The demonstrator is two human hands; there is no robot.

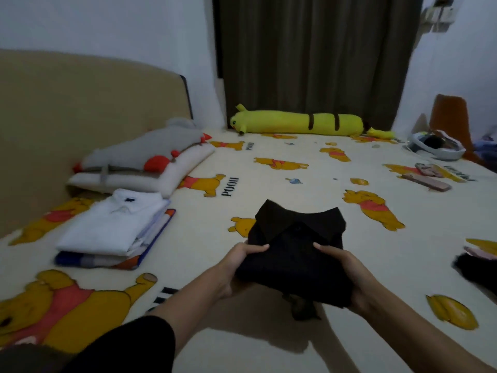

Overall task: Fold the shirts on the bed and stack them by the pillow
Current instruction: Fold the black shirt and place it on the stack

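A folded black collared shirt (295, 254) is held above the bed, collar pointing away from me. My left hand (236, 267) grips its left edge, thumb on top and fingers underneath. My right hand (347, 275) grips the right edge the same way. A scrap of black cloth hangs below the fold. To the left lies a stack of folded shirts (113, 232) with a white collared one on top, next to the white pillow (150, 173) by the headboard.
A grey plush (145, 149) lies on the pillow. A long yellow plush (295, 122) lies along the far edge. Two phones (427, 176) and a white headset (435, 148) sit at the right. Dark clothing (476, 267) lies at the right edge of the bed.
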